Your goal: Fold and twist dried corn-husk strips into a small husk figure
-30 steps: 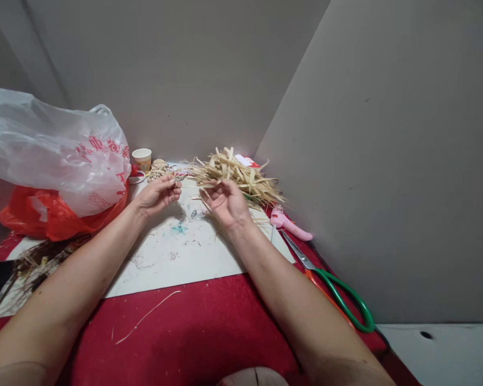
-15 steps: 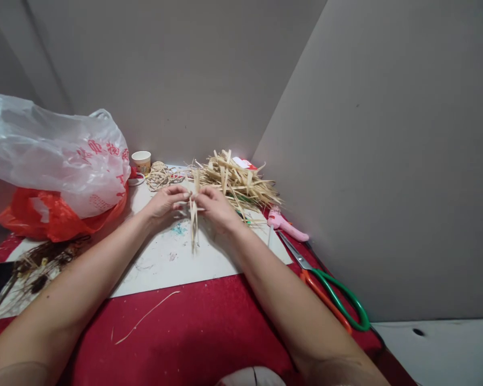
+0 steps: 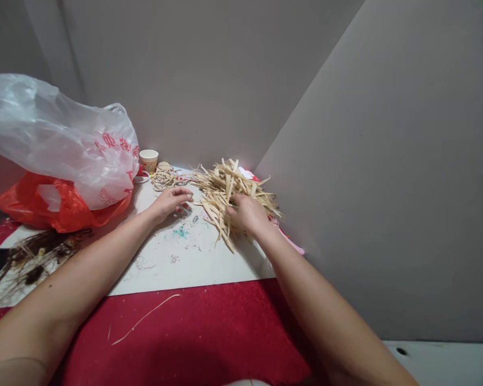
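Near: fine strand (image 3: 145, 320) loose on the red cloth (image 3: 209, 332). Pink handle (image 3: 293, 244) mostly hidden by the right forearm (image 3: 300, 273); tool type unclear. Right hand (image 3: 249, 214) at the front of the straw-strip pile (image 3: 219, 185), on the white sheet (image 3: 209, 268); fingertips partly obscured, grip can't be told. Strips lie crossed, so a pull could drag or scatter neighbours. Left hand (image 3: 171, 203) just beside, half-spread, apparently empty. Far: packet (image 3: 247, 173) partly covered by straw.

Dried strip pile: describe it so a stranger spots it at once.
Follow the white sheet on the red tabletop to its far end. By the right hand lies the dried strip pile: flat, pale pieces splayed every way, unlike the looped cord to its left.
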`<control>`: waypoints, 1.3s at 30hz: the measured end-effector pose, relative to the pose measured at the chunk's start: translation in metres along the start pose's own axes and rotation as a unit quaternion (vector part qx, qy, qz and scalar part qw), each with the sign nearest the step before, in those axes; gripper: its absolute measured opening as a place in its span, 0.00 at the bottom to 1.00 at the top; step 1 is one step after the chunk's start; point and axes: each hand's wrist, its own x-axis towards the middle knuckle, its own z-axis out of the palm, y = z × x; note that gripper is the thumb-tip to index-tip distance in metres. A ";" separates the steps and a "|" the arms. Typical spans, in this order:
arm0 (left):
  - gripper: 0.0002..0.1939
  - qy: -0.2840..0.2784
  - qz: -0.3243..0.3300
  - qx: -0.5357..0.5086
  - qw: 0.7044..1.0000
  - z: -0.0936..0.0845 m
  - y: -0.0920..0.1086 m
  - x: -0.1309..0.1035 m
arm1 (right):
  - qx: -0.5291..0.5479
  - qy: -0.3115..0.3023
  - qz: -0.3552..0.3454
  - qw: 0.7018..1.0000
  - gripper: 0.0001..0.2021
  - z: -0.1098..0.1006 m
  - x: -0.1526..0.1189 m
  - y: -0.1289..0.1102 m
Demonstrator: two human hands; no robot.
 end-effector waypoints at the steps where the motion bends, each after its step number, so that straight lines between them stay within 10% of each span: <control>1: 0.14 0.002 0.002 0.003 1.000 -0.001 -0.001 0.001 | -0.027 0.000 -0.027 0.999 0.17 0.004 -0.006 -0.002; 7: 0.11 0.004 0.010 0.046 0.999 0.000 -0.004 0.001 | -0.144 -0.044 -0.211 0.966 0.22 0.035 -0.021 -0.012; 22: 0.09 -0.026 0.018 0.104 0.994 -0.004 -0.011 0.005 | -0.208 -0.043 -0.183 0.960 0.20 0.020 0.019 0.026; 39: 0.01 -0.024 0.024 0.111 0.993 0.000 -0.016 0.001 | -0.119 -0.054 -0.207 0.969 0.12 -0.027 -0.019 -0.050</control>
